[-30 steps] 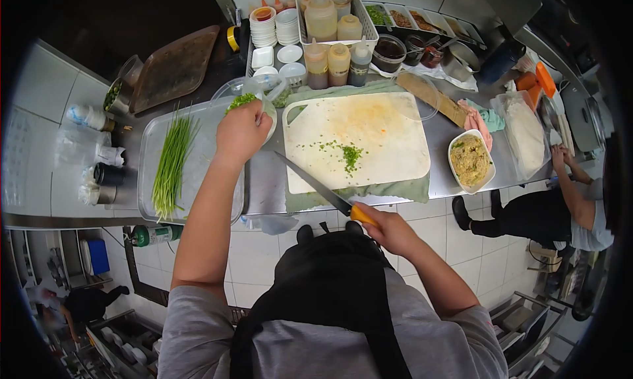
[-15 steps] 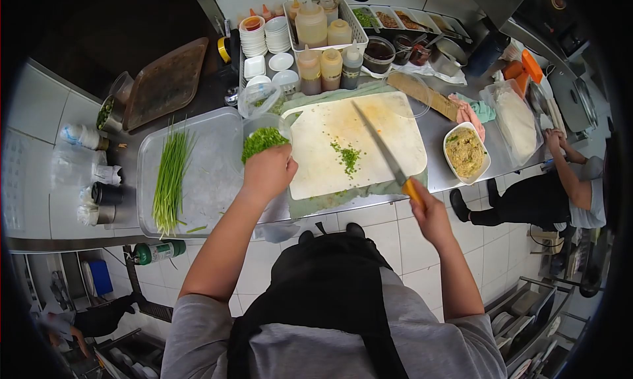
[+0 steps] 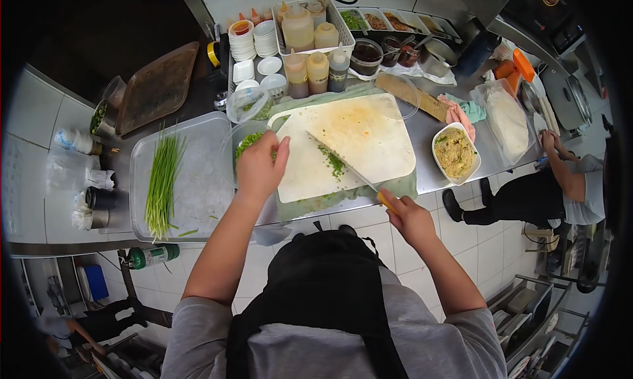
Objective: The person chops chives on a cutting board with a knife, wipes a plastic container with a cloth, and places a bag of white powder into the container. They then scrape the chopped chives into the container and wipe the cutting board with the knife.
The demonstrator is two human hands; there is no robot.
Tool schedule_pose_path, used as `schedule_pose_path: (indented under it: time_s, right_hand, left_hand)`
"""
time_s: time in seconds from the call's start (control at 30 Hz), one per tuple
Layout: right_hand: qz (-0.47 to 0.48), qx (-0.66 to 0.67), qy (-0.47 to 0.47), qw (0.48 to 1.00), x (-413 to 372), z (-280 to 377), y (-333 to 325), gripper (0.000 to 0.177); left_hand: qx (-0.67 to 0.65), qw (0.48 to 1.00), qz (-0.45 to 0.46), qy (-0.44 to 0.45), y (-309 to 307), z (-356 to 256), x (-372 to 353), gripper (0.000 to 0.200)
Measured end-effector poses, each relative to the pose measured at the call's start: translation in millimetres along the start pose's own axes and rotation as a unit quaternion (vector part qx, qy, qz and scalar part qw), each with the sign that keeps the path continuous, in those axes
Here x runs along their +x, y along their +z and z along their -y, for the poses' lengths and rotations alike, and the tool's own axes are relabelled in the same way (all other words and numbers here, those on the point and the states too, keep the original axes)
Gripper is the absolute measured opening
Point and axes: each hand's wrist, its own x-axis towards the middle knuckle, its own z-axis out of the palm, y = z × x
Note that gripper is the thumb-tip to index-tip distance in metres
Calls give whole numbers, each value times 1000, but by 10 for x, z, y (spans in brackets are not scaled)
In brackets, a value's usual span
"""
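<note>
My right hand [image 3: 410,217] is closed round the yellow handle of a long knife [image 3: 351,169]. Its blade lies low over the white cutting board [image 3: 379,145], along a small heap of chopped green onion [image 3: 333,162]. My left hand [image 3: 259,162] is over the near side of a clear round container, beside the board's left edge. Its thumb stands apart from the other fingers, and I see nothing held in it. Chopped greens [image 3: 247,145] fill the container, partly hidden by that hand. Uncut green stalks [image 3: 163,184] lie on a metal tray [image 3: 204,181] at the left.
Squeeze bottles [image 3: 318,73] and stacked white dishes [image 3: 242,46] stand behind the board. To the right are a white bowl of tan mixture [image 3: 454,153] and a bag of white contents [image 3: 506,120]. Another person [image 3: 534,188] stands at the far right.
The knife has swung down and left, its blade now along the chopped greens. My left thumb has spread away from the fingers. The whole view has shifted slightly.
</note>
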Motion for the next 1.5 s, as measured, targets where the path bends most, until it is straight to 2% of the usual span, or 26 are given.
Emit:
schedule_pose_path:
  time_s: [0.03, 0.07, 0.1, 0.13, 0.17, 0.2, 0.23, 0.3, 0.33, 0.4, 0.43, 0.47, 0.63, 0.87, 0.9, 1.07, 1.13, 1.33, 1.5]
  right_hand:
    - [2, 0, 0, 1000, -33, -74, 33, 60]
    - [-28, 138, 8, 990, -60, -178, 97, 56]
    - [-59, 273, 16, 960, -60, -220, 108, 53]
    - [-57, 272, 15, 961, -69, -243, 85, 53]
    - [-1, 389, 132, 912, -68, -227, 11, 51]
    - [54, 494, 245, 832, -60, -218, -25, 49]
    - [26, 538, 242, 807, -24, -213, 31, 47]
    - [2, 552, 249, 796, 92, -219, 203, 48]
    - [-21, 566, 255, 783, 143, -207, 263, 48]
    - [-22, 555, 268, 788, 224, -110, 319, 48]
    - [-26, 558, 277, 781, 238, -57, 366, 48]
    - [-30, 562, 287, 776, 250, -11, 410, 47]
    - [-21, 563, 298, 770, 122, 338, 589, 44]
    - [-55, 579, 327, 745, 171, 771, 763, 37]
    - [-68, 590, 318, 739, 176, 811, 850, 30]
    - [-78, 575, 341, 739, 248, 1065, 937, 24]
    - [-86, 575, 349, 735, 285, 1148, 950, 25]
    - [-98, 575, 357, 730, 398, 1387, 979, 25]
    - [-127, 630, 345, 684, 376, 1401, 1097, 25]
  left_hand:
    - [-112, 994, -4, -8, 62, -107, 34, 31]
    - [-222, 975, -9, -15, 121, -230, 86, 30]
    - [-285, 958, 17, -26, 248, -287, 128, 28]
    - [-286, 958, 17, -28, 422, -335, 179, 28]
    - [-428, 899, 40, -80, 619, -365, 230, 31]
    - [-559, 816, 62, -130, 797, -354, 278, 38]
    - [-560, 816, 64, -130, 965, -306, 325, 38]
    - [-602, 772, 35, -198, 1247, -217, 415, 55]
    - [-603, 772, 39, -198, 1348, -168, 428, 55]
    - [-614, 757, 5, -223, 1482, -61, 431, 60]
    - [-616, 757, 19, -218, 1536, 6, 418, 64]
    - [-616, 757, 24, -217, 1531, -11, 410, 64]
    - [-689, 692, 64, -209, 1536, -93, 278, 65]
    - [-724, 645, 96, -226, 1531, -273, 91, 65]
    - [-735, 633, 90, -227, 1534, -287, 66, 65]
    - [-758, 600, 82, -244, 1507, -358, -27, 66]
    - [-783, 557, 73, -267, 1511, -364, -54, 66]
    - [-805, 530, 45, -261, 1543, -368, -156, 63]
    - [-818, 507, 47, -267, 1545, -345, -137, 62]
